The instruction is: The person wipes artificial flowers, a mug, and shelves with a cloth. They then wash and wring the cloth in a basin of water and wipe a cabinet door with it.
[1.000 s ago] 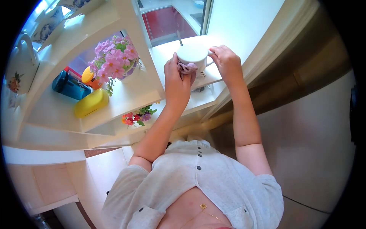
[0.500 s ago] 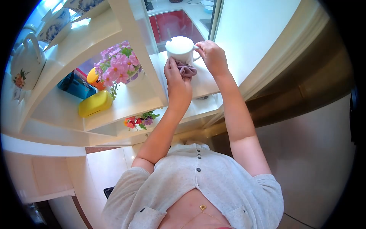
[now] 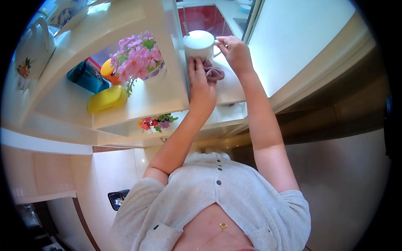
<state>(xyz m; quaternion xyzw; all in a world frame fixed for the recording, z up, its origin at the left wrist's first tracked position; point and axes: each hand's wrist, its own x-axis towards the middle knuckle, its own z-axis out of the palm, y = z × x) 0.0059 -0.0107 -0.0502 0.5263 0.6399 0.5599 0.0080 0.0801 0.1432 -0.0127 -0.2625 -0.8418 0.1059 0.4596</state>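
A white lidded mug (image 3: 198,47) stands on or just above the white shelf, its handle turned to the right. My right hand (image 3: 235,53) pinches that handle between thumb and fingers. Against the mug's near side, my left hand (image 3: 202,85) presses a crumpled mauve cloth (image 3: 214,72), its fingers lying along the mug wall. Part of the cloth is hidden under the left hand. Whether the mug's base touches the shelf, I cannot tell.
Pink flowers (image 3: 136,58), a yellow case (image 3: 107,99), a blue container (image 3: 88,78) and an orange-lidded jar (image 3: 109,71) fill the left shelf. A floral teapot (image 3: 35,50) stands farther left. Behind the mug are glass and a red-looking sink (image 3: 204,20).
The view has shifted a little, so the shelves appear moved. My left fingers have straightened along the mug, and more cloth shows to their right. My right hand stays on the handle.
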